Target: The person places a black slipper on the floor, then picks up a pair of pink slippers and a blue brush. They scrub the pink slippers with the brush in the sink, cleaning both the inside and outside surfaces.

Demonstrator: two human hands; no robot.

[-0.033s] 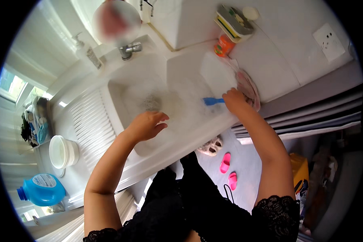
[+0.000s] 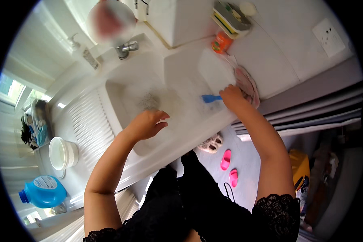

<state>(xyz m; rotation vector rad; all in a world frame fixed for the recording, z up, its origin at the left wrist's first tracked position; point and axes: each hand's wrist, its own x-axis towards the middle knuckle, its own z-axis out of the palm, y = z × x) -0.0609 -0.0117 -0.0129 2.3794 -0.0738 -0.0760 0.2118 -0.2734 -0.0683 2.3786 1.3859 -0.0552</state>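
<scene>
My right hand is closed around the handle of a blue brush at the right side of a white sink. The brush's blue head points left, over cloudy, sudsy water. Beside that hand, a pink cloth drapes over the sink's right rim. My left hand hovers above the near left part of the basin, fingers apart and holding nothing. Just beyond its fingers, a greyish patch of foam floats on the water. Whatever lies under the suds is hidden.
A chrome tap and a pump bottle stand behind the basin. Left are a ribbed washboard, a white tub and a blue detergent bottle. An orange container stands back right; pink slippers lie on the floor.
</scene>
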